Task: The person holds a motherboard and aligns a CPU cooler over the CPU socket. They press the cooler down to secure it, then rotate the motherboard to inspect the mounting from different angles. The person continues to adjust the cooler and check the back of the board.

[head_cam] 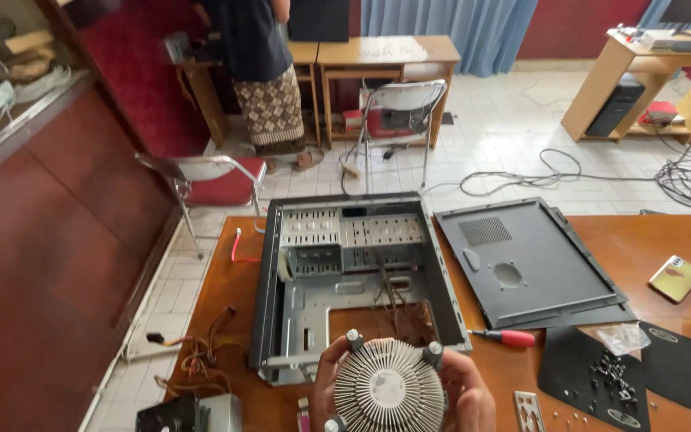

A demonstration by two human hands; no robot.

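At the bottom centre of the frame, both hands hold a round CPU cooler heatsink (pixel 389 388) with radiating aluminium fins and black mounting pegs at its corners. The left hand (pixel 328 384) curls around its left edge, the right hand (pixel 465 392) wraps its right edge, fingers closed against the rim, so each hand grips the cooler from its own side. The cooler sits just in front of an empty computer case (pixel 353 272), which lies open on its side in the middle of the frame on a brown wooden table (pixel 641 240); loose wires trail inside the case. To the right of the case lies its dark side panel (pixel 529 264), flat on the table, with a vent grille near its upper left corner. A screwdriver with a red handle (pixel 509 338) lies between the case and the panel's lower edge, close to the right hand. Farther right, a black mat (pixel 593 372) carries a scatter of small screws, and a phone (pixel 675 278) rests near the right edge of the frame. At the lower left, a bundle of coloured power cables (pixel 201 356) hangs over the table corner. In the upper left, a person in a patterned skirt (pixel 269 104) stands at a wooden desk, with a metal-framed chair (pixel 209 176) nearby on the tiled floor.
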